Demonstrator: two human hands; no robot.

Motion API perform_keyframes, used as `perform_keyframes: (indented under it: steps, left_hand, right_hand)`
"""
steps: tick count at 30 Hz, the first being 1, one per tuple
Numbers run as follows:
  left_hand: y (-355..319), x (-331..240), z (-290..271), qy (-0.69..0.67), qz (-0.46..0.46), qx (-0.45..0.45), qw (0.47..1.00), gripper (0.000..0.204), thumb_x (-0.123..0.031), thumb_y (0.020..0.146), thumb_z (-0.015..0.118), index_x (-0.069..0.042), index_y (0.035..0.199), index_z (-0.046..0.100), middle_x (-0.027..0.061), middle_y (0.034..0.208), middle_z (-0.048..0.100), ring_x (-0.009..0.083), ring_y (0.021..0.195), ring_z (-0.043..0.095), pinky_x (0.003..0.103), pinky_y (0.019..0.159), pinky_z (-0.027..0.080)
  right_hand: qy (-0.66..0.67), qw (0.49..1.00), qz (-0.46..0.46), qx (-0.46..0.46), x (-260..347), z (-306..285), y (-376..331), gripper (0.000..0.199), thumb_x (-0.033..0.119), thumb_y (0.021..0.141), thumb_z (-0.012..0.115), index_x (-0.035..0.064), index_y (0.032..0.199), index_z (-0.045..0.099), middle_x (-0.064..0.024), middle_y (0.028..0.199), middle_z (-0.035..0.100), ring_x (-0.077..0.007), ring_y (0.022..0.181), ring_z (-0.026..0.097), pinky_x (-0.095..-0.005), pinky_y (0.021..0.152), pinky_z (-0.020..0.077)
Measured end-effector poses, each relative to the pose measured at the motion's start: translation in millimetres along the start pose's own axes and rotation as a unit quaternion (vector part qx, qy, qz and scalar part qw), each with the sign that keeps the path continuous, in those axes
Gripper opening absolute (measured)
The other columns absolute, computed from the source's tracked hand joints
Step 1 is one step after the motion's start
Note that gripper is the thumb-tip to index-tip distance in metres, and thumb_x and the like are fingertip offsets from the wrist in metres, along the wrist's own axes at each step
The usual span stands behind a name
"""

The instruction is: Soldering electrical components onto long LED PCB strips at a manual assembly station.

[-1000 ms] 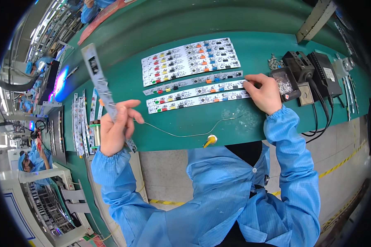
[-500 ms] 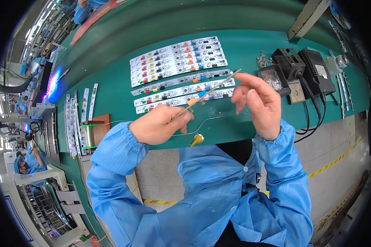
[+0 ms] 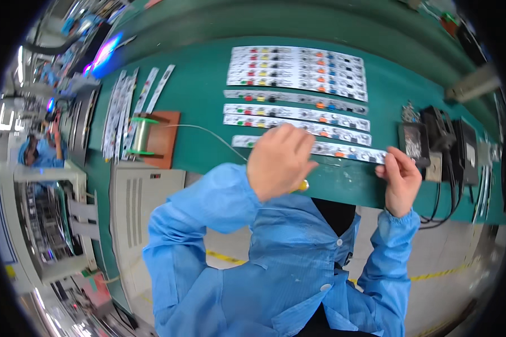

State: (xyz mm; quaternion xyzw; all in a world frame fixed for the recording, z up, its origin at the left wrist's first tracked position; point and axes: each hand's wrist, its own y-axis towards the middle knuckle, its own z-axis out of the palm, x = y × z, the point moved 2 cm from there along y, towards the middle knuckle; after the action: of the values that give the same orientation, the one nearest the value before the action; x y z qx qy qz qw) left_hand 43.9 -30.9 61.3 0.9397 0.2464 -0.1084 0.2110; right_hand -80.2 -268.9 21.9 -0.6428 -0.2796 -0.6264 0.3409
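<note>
A narrow white circuit board strip (image 3: 348,151), dotted with coloured components, lies face up near the table's front edge. Across its left-middle part is my left hand (image 3: 280,160), fingers curled down over the strip and hiding that stretch. My right hand (image 3: 400,181) pinches its right end between thumb and fingers. Just beyond, two similar white strips (image 3: 351,135) and a greyer strip (image 3: 292,101) lie parallel to it. Farther back is a block of several strips (image 3: 289,66) set side by side. A small yellow part (image 3: 303,185) shows beside my left hand, mostly hidden.
Left on the green table (image 3: 199,157) stands a wire spool (image 3: 142,136) on a brown base (image 3: 167,135), its wire trailing toward my left hand. More strips (image 3: 117,115) lie beyond it. At right are a dark parts tray (image 3: 413,143), a black soldering-iron holder (image 3: 437,129), a black box and cables.
The strip that my left hand held up tilted now lies flat on the table, face up. My right hand has come down onto its right end. The view has shifted.
</note>
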Motion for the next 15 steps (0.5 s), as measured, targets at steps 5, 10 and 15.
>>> perform_keyframes:
  steps: [5, 10, 15]
  left_hand:
    - [-26, -24, 17, -0.047, 0.018, -0.088, 0.995, 0.036, -0.013, 0.069, 0.075, -0.002, 0.101, 0.062, 0.0087, 0.100, 0.061, 0.0262, 0.092, 0.058, 0.037, 0.076, 0.047]
    - [-21, -30, 37, -0.090, -0.002, -0.125, 0.988, 0.026, -0.009, 0.074, 0.071, -0.003, 0.098, 0.064, 0.0059, 0.089, 0.059, 0.0218, 0.083, 0.058, 0.034, 0.070, 0.046]
    - [-20, -33, 29, -0.165, 0.026, -0.080, 0.983, 0.016, -0.004, 0.073, 0.070, -0.003, 0.088, 0.066, 0.0044, 0.071, 0.054, 0.0223, 0.063, 0.056, 0.034, 0.057, 0.045]
  right_hand:
    - [-0.019, 1.000, 0.000, 0.018, -15, 1, 9, 0.026, 0.010, 0.094, 0.062, -0.0052, 0.115, 0.063, -0.0050, 0.088, 0.065, -0.0089, 0.068, 0.062, -0.0207, 0.061, 0.0514]
    - [-0.104, 0.993, 0.005, 0.053, -3, 7, 4, 0.023, 0.010, 0.093, 0.063, -0.0043, 0.111, 0.064, -0.0036, 0.079, 0.065, -0.0077, 0.063, 0.059, -0.0196, 0.056, 0.0475]
    - [-0.240, 0.965, -0.071, 0.083, 3, 31, 4, 0.017, 0.006, 0.089, 0.067, -0.0032, 0.103, 0.068, -0.0021, 0.084, 0.067, -0.0081, 0.074, 0.059, -0.0224, 0.067, 0.0481]
